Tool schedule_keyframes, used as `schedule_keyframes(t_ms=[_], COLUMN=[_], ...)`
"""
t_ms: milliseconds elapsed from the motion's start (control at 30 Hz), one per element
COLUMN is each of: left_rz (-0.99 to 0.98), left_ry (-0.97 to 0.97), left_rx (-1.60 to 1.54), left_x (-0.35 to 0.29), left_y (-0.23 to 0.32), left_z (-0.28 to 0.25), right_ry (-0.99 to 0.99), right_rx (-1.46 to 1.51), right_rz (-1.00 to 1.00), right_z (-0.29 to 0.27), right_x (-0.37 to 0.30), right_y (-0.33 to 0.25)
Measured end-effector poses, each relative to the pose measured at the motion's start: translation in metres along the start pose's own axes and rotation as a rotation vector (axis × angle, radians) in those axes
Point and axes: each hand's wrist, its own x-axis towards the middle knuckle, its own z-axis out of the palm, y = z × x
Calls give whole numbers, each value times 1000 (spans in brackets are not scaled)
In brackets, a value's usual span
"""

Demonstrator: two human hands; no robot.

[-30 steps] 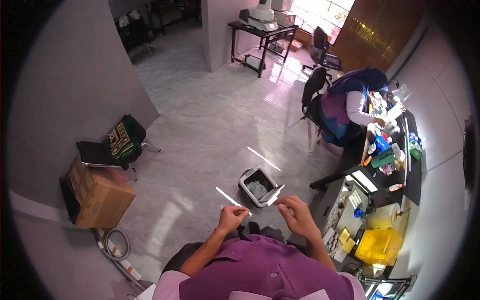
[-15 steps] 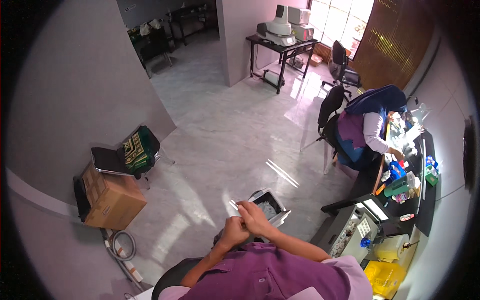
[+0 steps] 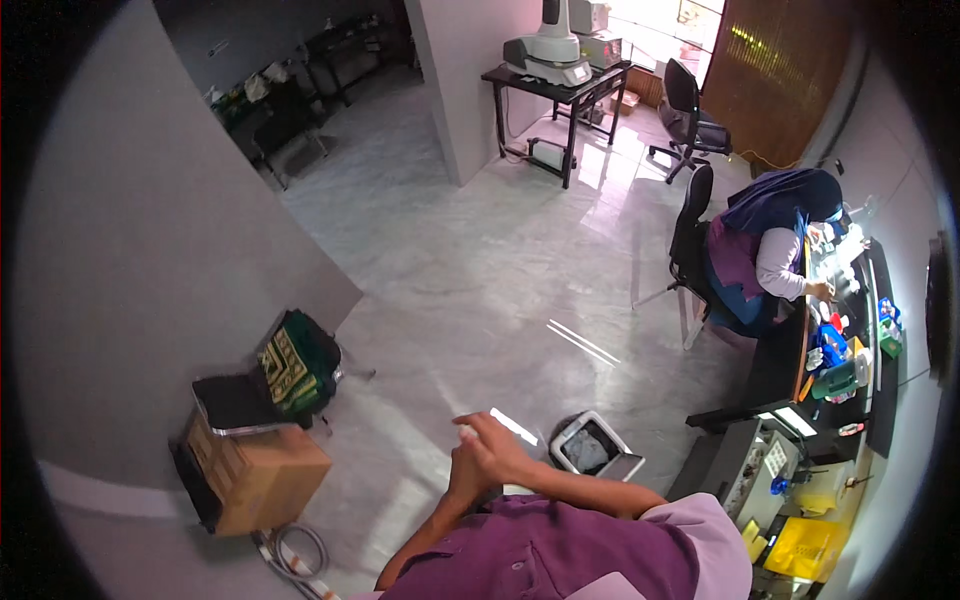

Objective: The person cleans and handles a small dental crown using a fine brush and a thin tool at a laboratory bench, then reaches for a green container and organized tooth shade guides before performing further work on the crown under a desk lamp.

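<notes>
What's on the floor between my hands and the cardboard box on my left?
In the head view, only bare pale marble floor lies between the clasped hands and the cardboard box. The coiled hose sits lower, near the box, off that line.

You've got a cardboard box [image 3: 255,478] low left with a folding chair [image 3: 262,385] just behind it, a small waste bin [image 3: 596,449] on the marble floor [image 3: 500,260], and a seated co-worker [image 3: 765,255] at a cluttered desk [image 3: 780,365] right.
</notes>
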Motion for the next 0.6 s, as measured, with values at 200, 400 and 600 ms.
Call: schedule_keyframes(t_ms=[200,400,600], left_rz=[159,-248,-341], left_ry=[-109,-244,-279], left_rx=[85,-374,-697], left_x=[85,146,224], left_y=[-43,-60,-102], left_z=[-97,-148,-174], right_ry=[140,232,349], right_rx=[-167,-214,-423], right_rz=[-35,51,82], right_z=[32,28,2], right_x=[110,194,272], right_y=[-11,21,61])
